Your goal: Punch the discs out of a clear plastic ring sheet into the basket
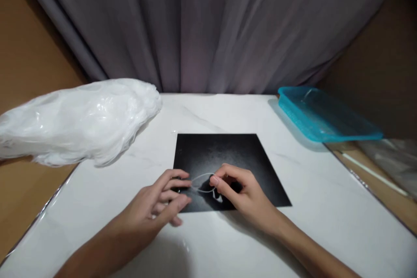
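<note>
My right hand (241, 186) pinches a thin white cord loop (203, 174) between thumb and forefinger, above a black square sheet (221, 147). The loop stretches leftward as a narrow oval. Just below the pinch hangs a small white piece (217, 196); whether it belongs to the loop I cannot tell. My left hand (163, 204) is open with fingers apart, at the sheet's left edge. Its fingertips lie beside the loop's left end, and contact there is unclear.
A clear bag full of white stringy material (81, 117) rests on the left of the white marbled table (208, 113). At the back right a blue translucent tray (293, 113) reaches over the table edge. A grey curtain (202, 30) hangs behind. Near the right edge lies a pale stick (374, 173).
</note>
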Available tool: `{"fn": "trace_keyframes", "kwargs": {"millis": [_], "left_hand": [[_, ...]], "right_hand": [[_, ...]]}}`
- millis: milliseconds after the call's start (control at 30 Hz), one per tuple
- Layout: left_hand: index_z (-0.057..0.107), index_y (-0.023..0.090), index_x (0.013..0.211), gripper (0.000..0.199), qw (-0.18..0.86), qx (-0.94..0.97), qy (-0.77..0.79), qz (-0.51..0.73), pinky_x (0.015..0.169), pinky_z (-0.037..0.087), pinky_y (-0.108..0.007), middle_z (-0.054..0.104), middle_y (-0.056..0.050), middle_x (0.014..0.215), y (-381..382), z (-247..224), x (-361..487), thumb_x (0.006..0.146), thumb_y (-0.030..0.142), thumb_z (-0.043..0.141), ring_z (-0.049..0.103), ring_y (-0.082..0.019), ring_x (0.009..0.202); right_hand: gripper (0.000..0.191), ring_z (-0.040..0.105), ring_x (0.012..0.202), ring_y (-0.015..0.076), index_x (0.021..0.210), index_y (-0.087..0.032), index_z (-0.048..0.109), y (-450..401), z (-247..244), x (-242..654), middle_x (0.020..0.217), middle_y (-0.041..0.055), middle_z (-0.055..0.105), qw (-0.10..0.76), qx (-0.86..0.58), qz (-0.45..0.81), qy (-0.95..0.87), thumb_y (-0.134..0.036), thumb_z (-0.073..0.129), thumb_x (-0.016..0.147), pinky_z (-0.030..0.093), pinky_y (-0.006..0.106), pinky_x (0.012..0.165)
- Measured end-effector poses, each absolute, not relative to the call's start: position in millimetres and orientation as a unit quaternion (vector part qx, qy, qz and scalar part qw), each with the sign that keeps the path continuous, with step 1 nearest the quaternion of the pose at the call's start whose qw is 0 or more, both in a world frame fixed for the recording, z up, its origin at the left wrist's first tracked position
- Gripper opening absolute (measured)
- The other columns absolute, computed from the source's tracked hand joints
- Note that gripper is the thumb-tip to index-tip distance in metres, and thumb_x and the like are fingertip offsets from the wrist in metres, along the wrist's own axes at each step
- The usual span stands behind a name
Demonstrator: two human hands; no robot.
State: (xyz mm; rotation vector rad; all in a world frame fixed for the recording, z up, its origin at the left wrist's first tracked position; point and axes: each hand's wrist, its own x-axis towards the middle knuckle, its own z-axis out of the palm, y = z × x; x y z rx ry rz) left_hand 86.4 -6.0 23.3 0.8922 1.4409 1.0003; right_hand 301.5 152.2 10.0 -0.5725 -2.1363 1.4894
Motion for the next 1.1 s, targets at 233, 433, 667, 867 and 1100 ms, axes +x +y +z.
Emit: {"fn": "trace_keyframes", "kwargs": {"millis": [233,433,667,867,1100], "left_hand": [[0.056,0.033,0.136,0.045,0.128,0.545,0.789,0.253,0.1,0.056,-0.045,0.065,-0.008,0.139,-18,24,16,0.1,0.059,0.055,0.068,-0.031,0.119],[0.057,0.028,0.141,0.045,0.019,0.557,0.782,0.279,0.108,0.056,-0.047,0.063,-0.008,0.145,-28,-15,-24,0.104,0.044,0.038,0.063,-0.03,0.132],[0.068,0.025,0.111,0.029,0.026,0.529,0.783,0.326,0.106,0.054,-0.049,0.071,-0.009,0.12,-7,2,-14,0.099,0.042,0.047,0.067,-0.031,0.119],[0.062,0.022,0.099,0.026,0.031,0.506,0.812,0.288,0.097,0.051,-0.05,0.067,-0.01,0.103,0,14,-2,0.103,0.038,0.042,0.065,-0.03,0.102],[0.056,0.024,0.122,0.03,0.084,0.484,0.806,0.33,0.104,0.046,-0.056,0.066,-0.015,0.127,-6,32,12,0.107,0.044,0.042,0.063,-0.034,0.119]], "right_hand": [[0.036,0.064,0.073,0.0162,0.091,-0.012,0.069,352,17,309,0.081,0.0064,0.07,0.151,-0.355,0.374,-0.843,-0.041,0.055,0.108,0.05,0.028,0.071],[0.032,0.064,0.073,0.0168,0.099,-0.013,0.066,446,31,331,0.086,0.0034,0.066,0.193,-0.574,0.212,-0.767,-0.043,0.062,0.106,0.055,0.034,0.076],[0.044,0.068,0.097,0.0289,0.124,-0.011,0.061,399,-13,347,0.102,0.0154,0.071,0.277,-0.598,0.148,-0.737,-0.046,0.038,0.111,0.048,0.039,0.085],[0.046,0.068,0.083,0.0227,0.118,-0.024,0.067,293,-38,377,0.098,0.0045,0.073,0.313,-0.433,0.25,-0.808,-0.063,0.045,0.106,0.05,0.032,0.075],[0.028,0.07,0.083,0.0231,0.111,-0.021,0.07,231,-15,368,0.104,0.0103,0.073,0.4,-0.31,0.243,-0.828,-0.044,0.055,0.107,0.055,0.032,0.067]]}}
